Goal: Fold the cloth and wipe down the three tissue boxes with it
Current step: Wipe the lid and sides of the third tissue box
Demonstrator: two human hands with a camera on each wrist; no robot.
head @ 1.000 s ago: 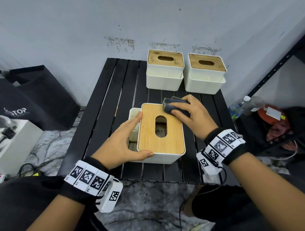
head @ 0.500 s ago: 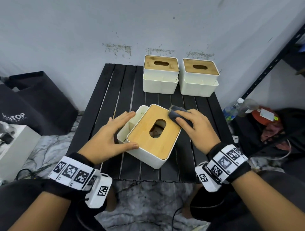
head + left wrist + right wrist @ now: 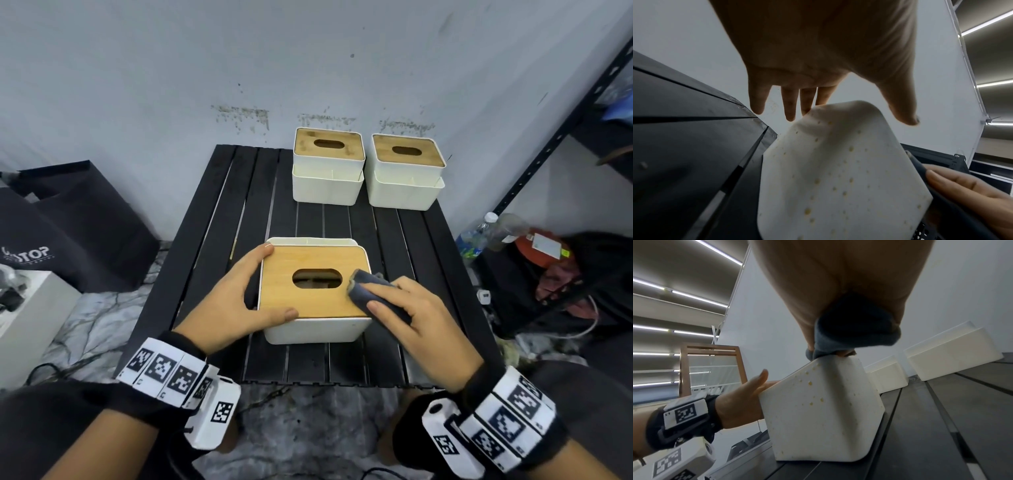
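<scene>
we see two more tissue boxes, the far left box [image 3: 328, 168] and the far right box [image 3: 406, 171], side by side at the far edge of the black slatted surface [image 3: 212, 274], close to the wall [image 3: 171, 85]. a black bag [image 3: 75, 226] sits on the floor at the left, and bottles [image 3: 479, 236] and a metal rack [image 3: 561, 137] stand at the right. nothing lies between the near box and the far pair.

the near tissue box [image 3: 315, 329] stands upright at the near middle of the surface, its bamboo lid [image 3: 308, 301] facing up, its long axis and its oval slot running left to right. our left hand [image 3: 226, 301] braces its left side, fingers straight and relaxed, thumb on the near lid edge. our right hand [image 3: 418, 322] grasps the folded dark cloth [image 3: 368, 291], fingers curled round it, pressing it on the lid's right end.
</scene>
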